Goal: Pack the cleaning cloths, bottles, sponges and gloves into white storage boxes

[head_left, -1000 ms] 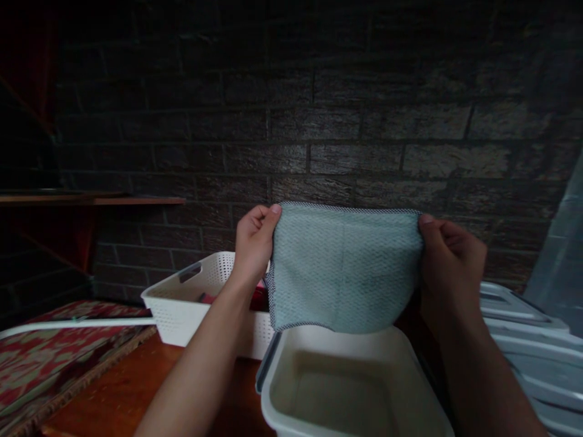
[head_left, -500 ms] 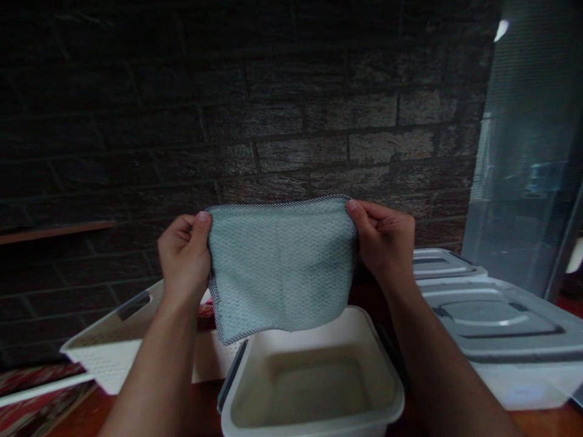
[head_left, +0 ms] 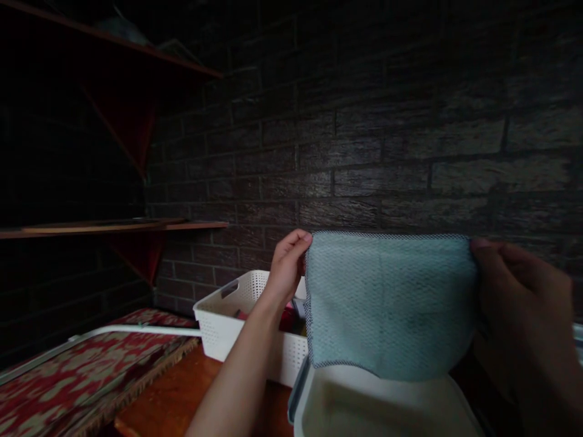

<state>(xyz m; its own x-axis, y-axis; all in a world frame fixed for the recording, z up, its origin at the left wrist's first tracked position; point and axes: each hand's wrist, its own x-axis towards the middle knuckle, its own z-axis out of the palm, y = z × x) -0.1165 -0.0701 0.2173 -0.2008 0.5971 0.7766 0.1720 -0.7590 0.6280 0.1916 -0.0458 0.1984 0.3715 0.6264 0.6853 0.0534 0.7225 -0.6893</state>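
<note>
A pale blue-green cleaning cloth (head_left: 387,303) with a black-and-white checked edge hangs stretched between my two hands. My left hand (head_left: 288,261) pinches its upper left corner between thumb and fingers. At the upper right corner, my right hand (head_left: 519,285) grips the cloth the same way; its lower part is dark. Under the cloth stands an open white plastic tub (head_left: 355,409) with a grey side clip, its far rim partly covered by the hanging fabric.
Left of the tub, a white perforated basket (head_left: 223,334) holds reddish items. It stands on a brown wooden table (head_left: 164,394). A red patterned fabric (head_left: 91,370) with a white rail lies further left. Wooden shelves (head_left: 195,226) project from the dark brick wall (head_left: 355,164).
My view has swung left, so the cloth, hands and tub appear further right. More of the basket and the shelves shows. Both hands still hold the cloth spread.
</note>
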